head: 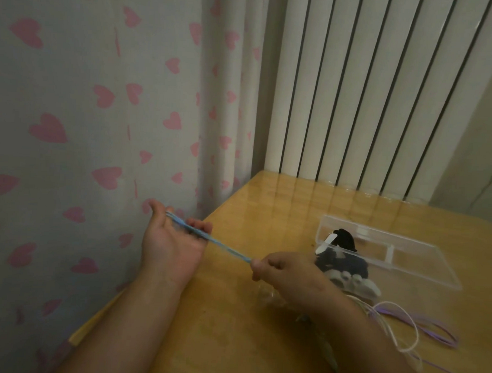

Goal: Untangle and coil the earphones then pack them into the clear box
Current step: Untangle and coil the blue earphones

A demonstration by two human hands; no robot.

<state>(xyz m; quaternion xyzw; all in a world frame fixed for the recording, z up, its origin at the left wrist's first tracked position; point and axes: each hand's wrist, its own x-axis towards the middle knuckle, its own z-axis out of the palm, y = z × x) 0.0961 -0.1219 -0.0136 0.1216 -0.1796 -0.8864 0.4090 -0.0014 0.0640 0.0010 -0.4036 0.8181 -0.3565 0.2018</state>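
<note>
**Earphones: blue set mid-coil, others waiting**

Thin light-blue earphone cable runs taut from the left hand, looped under its curled fingers, to the right hand, whose fingers pinch it. Just beyond the right fingers, the clear plastic box already holds black earphones. A purple cable and a white cable probably await coiling.

text — none legible | labels, brands, numbers — none

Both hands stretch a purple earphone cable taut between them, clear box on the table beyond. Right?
Not quite. In the head view the taut cable between the left hand and right hand is blue; the purple cable lies loose on the table. The clear box is as said.
</note>
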